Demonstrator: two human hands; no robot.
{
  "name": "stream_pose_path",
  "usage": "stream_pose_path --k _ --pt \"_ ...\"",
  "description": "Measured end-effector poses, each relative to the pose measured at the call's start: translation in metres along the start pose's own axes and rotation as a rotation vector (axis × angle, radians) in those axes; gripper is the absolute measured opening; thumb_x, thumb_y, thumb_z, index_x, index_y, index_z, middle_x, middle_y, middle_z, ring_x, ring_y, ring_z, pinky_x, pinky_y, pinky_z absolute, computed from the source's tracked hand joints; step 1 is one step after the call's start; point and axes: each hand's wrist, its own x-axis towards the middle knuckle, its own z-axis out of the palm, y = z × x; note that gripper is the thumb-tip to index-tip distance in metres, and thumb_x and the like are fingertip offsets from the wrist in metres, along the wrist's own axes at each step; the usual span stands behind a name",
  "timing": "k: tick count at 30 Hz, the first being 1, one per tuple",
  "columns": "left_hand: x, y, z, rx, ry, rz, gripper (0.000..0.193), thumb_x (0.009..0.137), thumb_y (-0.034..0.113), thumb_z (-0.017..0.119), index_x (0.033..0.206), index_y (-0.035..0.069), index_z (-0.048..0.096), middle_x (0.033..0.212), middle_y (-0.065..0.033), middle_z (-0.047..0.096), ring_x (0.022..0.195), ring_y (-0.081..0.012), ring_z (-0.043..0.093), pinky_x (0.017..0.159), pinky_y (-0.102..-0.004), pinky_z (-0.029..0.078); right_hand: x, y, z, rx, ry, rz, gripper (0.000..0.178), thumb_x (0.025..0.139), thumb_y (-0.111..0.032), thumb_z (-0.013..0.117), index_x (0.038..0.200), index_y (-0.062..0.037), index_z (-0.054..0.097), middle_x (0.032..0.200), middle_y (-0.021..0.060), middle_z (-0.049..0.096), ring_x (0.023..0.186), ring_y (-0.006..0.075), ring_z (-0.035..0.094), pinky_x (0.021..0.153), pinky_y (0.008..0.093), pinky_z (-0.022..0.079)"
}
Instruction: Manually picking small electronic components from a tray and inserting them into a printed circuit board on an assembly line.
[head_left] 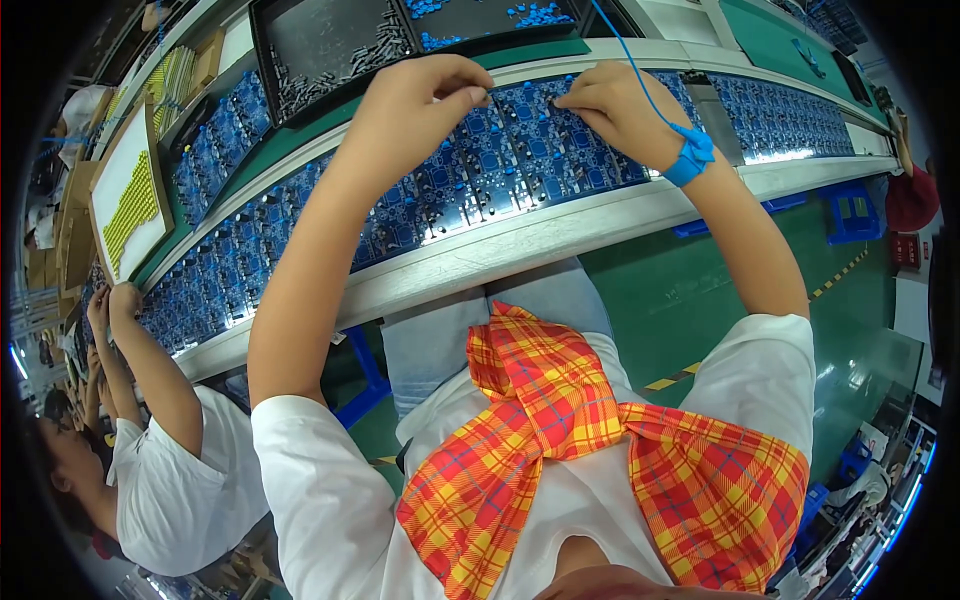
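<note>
A long row of blue circuit boards lies along the line in front of me, set with small dark and blue parts. Over the boards, my left hand is closed, thumb and forefinger meeting in a pinch; whatever is at the fingertips is too small to name. To the right, my right hand points its pinched fingertips down at a board, close to a small dark part. Around my right wrist is a blue wrist strap with a blue cord running up from it.
Beyond the boards stands a black tray of dark parts and small blue parts. At left are a box of yellow parts and more boards. The rail edges my side. A co-worker works at left.
</note>
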Motion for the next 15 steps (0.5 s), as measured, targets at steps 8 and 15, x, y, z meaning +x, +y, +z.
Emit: stream_pose_path --k 8,15 --pt "0.002 0.006 0.011 -0.235 -0.169 -0.103 0.017 0.088 0.01 0.067 0.103 0.006 0.074 0.094 -0.0065 0.073 0.087 -0.0163 0.067 0.081 -0.0315 0.053 0.005 0.0 -0.002 -0.013 -0.017 -0.062 0.018 0.084 -0.01 0.067 0.1 -0.0079 0.074 0.097 0.0091 0.07 0.091 0.0293 0.064 0.081 0.039 0.052" --pt "0.007 0.011 0.021 -0.248 -0.198 -0.111 0.018 0.086 0.011 0.069 0.102 0.006 0.075 0.094 -0.0075 0.073 0.085 -0.0161 0.065 0.081 -0.03 0.052 0.048 0.03 -0.017 0.095 0.194 0.02 0.015 0.084 -0.015 0.066 0.094 -0.0059 0.072 0.089 0.0129 0.069 0.085 0.0316 0.065 0.076 0.0408 0.053"
